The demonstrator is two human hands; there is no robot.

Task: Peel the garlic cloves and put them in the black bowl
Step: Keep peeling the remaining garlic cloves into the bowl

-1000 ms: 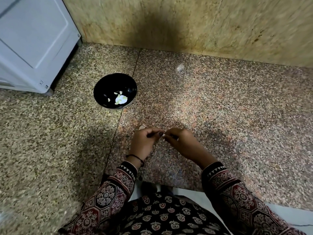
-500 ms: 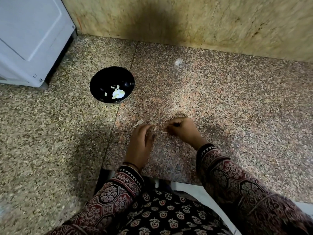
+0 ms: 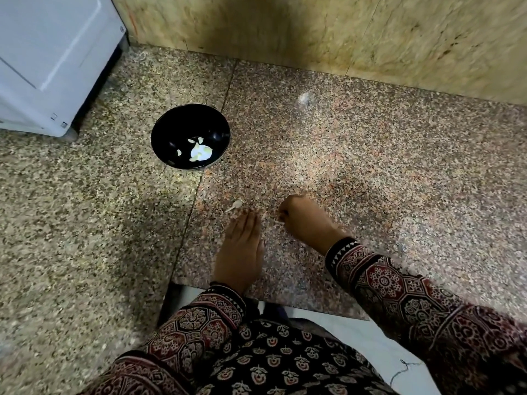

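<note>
From where I stand the speckled stone floor [image 3: 370,166] fills almost everything, meeting a yellowish wall [image 3: 342,38] across twelve o'clock, with a white appliance [image 3: 51,58] parked in the ten o'clock corner. The person sits low at six o'clock, patterned sleeves [image 3: 385,283] reaching forward. The black bowl [image 3: 171,124] stands on the floor at about ten o'clock from the hands, well apart from them, and a small heap of peeled cloves [image 3: 201,151] lies in its bottom. The left hand [image 3: 241,249] lies flat and spread, fingers straight and pointing toward twelve, holding nothing. The right hand [image 3: 303,220], just beside it at two o'clock, is curled tight, and its fingertips seem to pinch a pale sliver [image 3: 278,222]; whether that is clove or skin is too small to tell. A loose clove [image 3: 236,204] with a thin tail lies on the floor at twelve o'clock, just beyond the left fingertips and apart from them. I would judge it light and firm, with dry, papery skin that tears easily and bare flesh that turns a bit slippery. The sensible grip is a fingertip pinch across its plump body, and the tail is the place to start the peel.
</note>
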